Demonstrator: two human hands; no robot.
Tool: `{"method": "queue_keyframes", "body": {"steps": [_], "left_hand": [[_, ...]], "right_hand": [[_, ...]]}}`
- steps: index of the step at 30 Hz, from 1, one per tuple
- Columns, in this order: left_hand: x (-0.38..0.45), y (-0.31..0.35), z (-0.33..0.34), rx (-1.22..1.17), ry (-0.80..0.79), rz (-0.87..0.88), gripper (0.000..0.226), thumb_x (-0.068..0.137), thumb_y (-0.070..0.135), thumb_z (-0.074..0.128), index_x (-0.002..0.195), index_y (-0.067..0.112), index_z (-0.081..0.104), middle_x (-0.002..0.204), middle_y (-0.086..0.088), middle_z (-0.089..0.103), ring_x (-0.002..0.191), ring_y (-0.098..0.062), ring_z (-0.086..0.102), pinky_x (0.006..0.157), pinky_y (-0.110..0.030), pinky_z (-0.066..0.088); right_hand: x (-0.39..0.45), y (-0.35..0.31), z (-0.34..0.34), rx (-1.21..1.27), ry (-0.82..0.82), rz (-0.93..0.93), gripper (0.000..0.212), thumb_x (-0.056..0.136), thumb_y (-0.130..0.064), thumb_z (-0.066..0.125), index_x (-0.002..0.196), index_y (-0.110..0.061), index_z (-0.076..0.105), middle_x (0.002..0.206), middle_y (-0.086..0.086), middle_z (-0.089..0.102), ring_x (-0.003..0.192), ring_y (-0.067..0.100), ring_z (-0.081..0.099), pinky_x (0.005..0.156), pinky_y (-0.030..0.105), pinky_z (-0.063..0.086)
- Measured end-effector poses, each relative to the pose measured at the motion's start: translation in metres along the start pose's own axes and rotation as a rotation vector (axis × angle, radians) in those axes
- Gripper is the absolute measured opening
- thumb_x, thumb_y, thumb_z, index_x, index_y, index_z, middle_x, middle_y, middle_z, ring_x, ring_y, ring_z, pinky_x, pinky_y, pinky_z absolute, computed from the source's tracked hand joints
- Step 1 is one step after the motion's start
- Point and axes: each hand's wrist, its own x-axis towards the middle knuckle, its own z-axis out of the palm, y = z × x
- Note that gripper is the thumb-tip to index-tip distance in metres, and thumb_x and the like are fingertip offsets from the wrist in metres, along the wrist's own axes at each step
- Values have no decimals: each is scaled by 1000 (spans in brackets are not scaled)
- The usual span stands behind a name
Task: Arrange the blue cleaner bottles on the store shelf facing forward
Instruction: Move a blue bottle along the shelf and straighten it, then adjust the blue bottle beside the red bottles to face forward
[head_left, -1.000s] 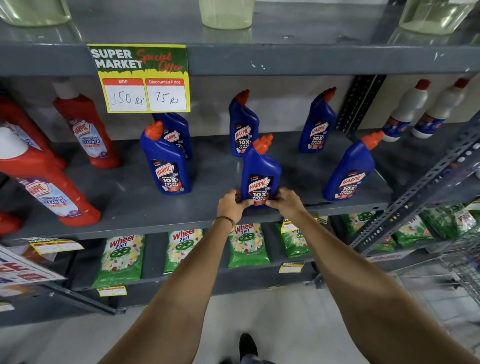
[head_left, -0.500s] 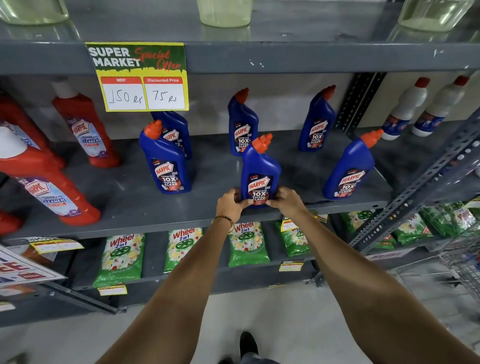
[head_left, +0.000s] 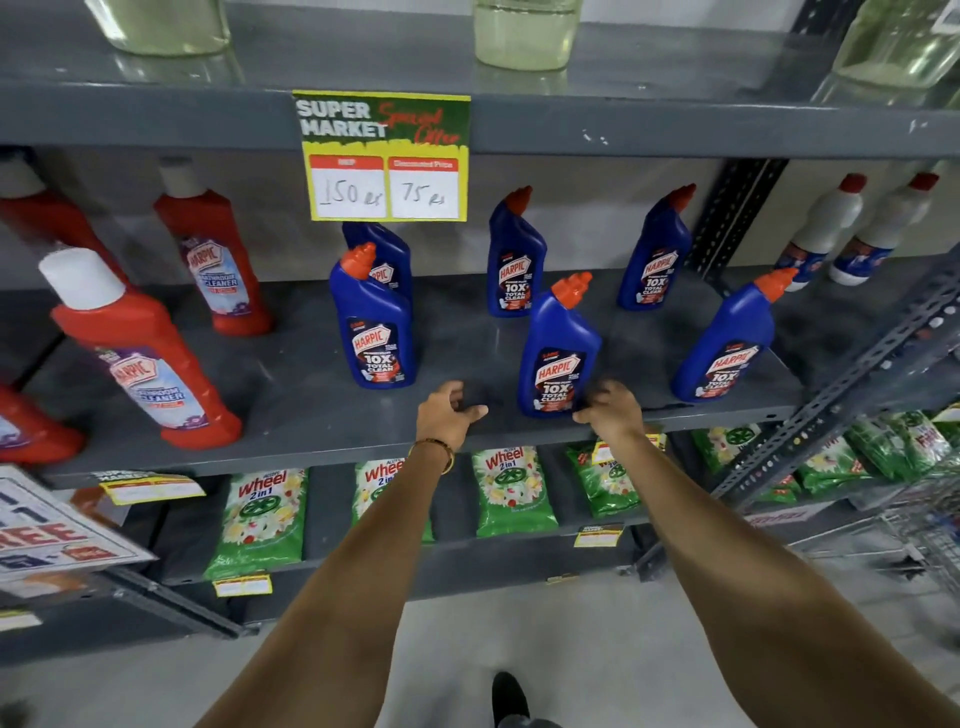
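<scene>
Several blue cleaner bottles with orange caps stand on the grey middle shelf (head_left: 311, 421), labels toward me. The front middle bottle (head_left: 558, 353) stands upright near the shelf edge. My right hand (head_left: 610, 413) is at its lower right corner, thumb in front of the base and fingers against its side, slightly blurred. My left hand (head_left: 447, 413) is off the bottle, a short gap to its left, fingers loosely curled and holding nothing. Other blue bottles: front left (head_left: 376, 338) with one behind it (head_left: 389, 260), back middle (head_left: 514, 260), back right (head_left: 654, 254), front right (head_left: 727, 343).
Red cleaner bottles (head_left: 150, 358) fill the shelf's left part. White bottles (head_left: 826, 228) stand at the far right. A yellow price sign (head_left: 384, 156) hangs from the shelf above. Green detergent packs (head_left: 260, 519) lie on the lower shelf. A slanted metal brace (head_left: 841, 384) crosses at right.
My left hand has let go of the front middle bottle and moved left. The right hand stays at its base. The view has shifted, so everything sits further right.
</scene>
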Motion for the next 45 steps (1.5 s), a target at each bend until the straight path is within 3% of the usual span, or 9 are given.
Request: {"method": "queue_keyframes", "body": {"steps": [4, 7, 9, 14, 19, 27, 33, 38, 45], "left_hand": [[-2, -13, -35, 16, -31, -1, 57, 78, 17, 72, 129, 3, 49, 131, -16, 57, 119, -26, 55, 100, -31, 43], [-4, -22, -62, 36, -63, 14, 57, 79, 18, 71, 129, 3, 48, 132, -16, 56, 120, -26, 54, 101, -31, 42], [-4, -29, -75, 48, -72, 16, 56, 79, 19, 71, 128, 4, 49, 133, -16, 56, 120, -26, 54, 101, -32, 42], [-1, -40, -105, 109, -72, 39, 64, 80, 25, 70, 134, 6, 43, 137, -16, 52, 125, -29, 50, 105, -37, 41], [11, -45, -127, 126, 10, 26, 68, 81, 25, 68, 139, 9, 38, 140, -15, 49, 129, -30, 45, 104, -38, 38], [46, -44, -144, 94, 63, -66, 72, 79, 26, 70, 140, 6, 36, 140, -15, 50, 127, -30, 48, 106, -40, 41], [81, -59, -137, 67, 52, -73, 71, 70, 25, 77, 131, 5, 45, 131, -15, 58, 120, -29, 55, 101, -47, 46], [65, -38, -137, 42, 37, -32, 45, 76, 10, 72, 117, 1, 54, 117, -18, 65, 108, -31, 61, 95, -42, 49], [56, -39, -137, 76, 46, -24, 41, 78, 15, 71, 113, 1, 56, 115, -20, 66, 106, -33, 62, 94, -44, 50]], "right_hand": [[-21, 2, 19, 5, 107, 34, 52, 58, -10, 81, 100, -12, 49, 81, 2, 56, 87, 15, 51, 57, 19, 38], [-57, -9, 39, 111, 208, 59, 52, 65, -4, 76, 111, -2, 53, 94, 4, 64, 93, 19, 58, 83, 36, 50], [-73, -16, 50, 110, 227, 43, 49, 68, -5, 74, 113, 1, 55, 104, 7, 67, 97, 24, 62, 87, 37, 49], [-98, -42, 90, 66, 165, -43, 33, 75, -12, 72, 105, -6, 60, 95, 5, 58, 92, 15, 54, 74, 22, 42], [-97, -71, 134, 16, -28, -121, 43, 78, -17, 71, 115, 1, 60, 123, 13, 63, 113, 27, 59, 95, 34, 45], [-66, -108, 174, 49, -176, -138, 57, 81, -18, 69, 132, -5, 47, 131, 14, 58, 120, 26, 55, 95, 30, 43], [-46, -118, 187, 88, -283, -153, 53, 74, -10, 74, 123, -4, 53, 121, 14, 64, 110, 27, 62, 95, 34, 48], [-42, -120, 190, 114, -381, -199, 43, 76, -9, 72, 116, -6, 56, 118, 17, 65, 105, 24, 61, 99, 42, 48], [-51, -117, 185, 67, -391, -219, 39, 79, -12, 70, 114, -4, 57, 116, 18, 66, 107, 29, 62, 97, 44, 49]]}}
